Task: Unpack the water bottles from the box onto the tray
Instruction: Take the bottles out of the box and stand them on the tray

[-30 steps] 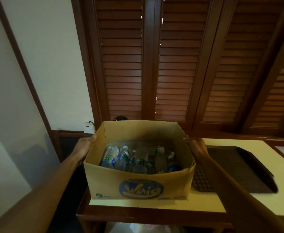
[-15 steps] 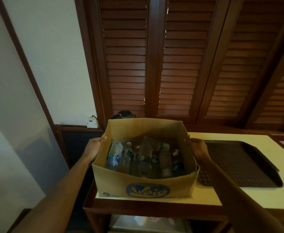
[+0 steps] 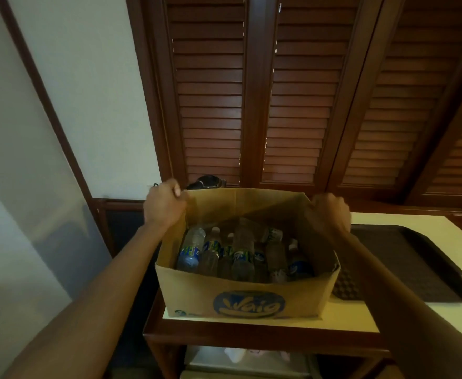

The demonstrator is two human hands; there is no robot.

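Note:
An open cardboard box (image 3: 194, 294) with a blue and yellow logo sits on the left end of a cream-topped table (image 3: 388, 318). Several clear water bottles (image 3: 242, 255) with blue and green labels lie packed inside it. My left hand (image 3: 164, 206) grips the box's far left corner. At the far right corner, my right hand (image 3: 329, 212) holds the rim. A dark ribbed tray (image 3: 421, 269) lies flat on the table just right of the box, with nothing on it.
Dark wooden louvred shutters (image 3: 292, 105) rise behind the table. A white wall (image 3: 74, 91) stands to the left, with a dark object (image 3: 209, 181) behind the box. A lower shelf (image 3: 251, 359) under the table holds pale items.
Both hands slid from the box's side walls back to its far corners. The view has moved closer to the box and table.

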